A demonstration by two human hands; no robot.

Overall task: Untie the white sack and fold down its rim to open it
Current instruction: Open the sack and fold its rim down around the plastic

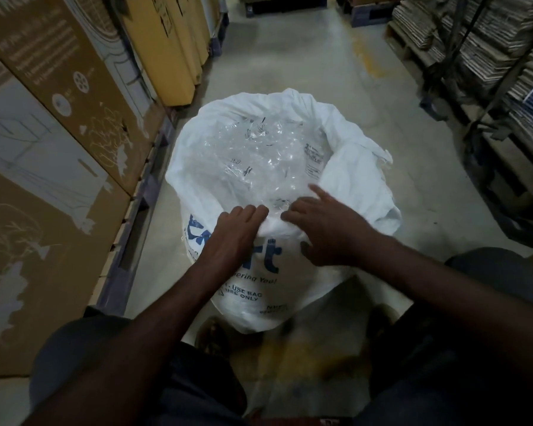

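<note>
The white sack (360, 179) stands on the floor in front of me, its mouth wide open and its rim rolled outward on the right and far side. Blue print shows on its near face. Inside lies crumpled clear plastic (253, 161). My left hand (233, 232) grips the near rim with fingers curled over the edge. My right hand (323, 229) rests just to its right on the same near rim, most fingers bent onto the fabric and one finger pointing out over the plastic.
Tall cardboard boxes (53, 142) on pallets line the left side. Stacks of flattened cartons (486, 41) and a dark metal rack stand on the right. Bare concrete floor (305, 56) runs ahead between them. My knees flank the sack.
</note>
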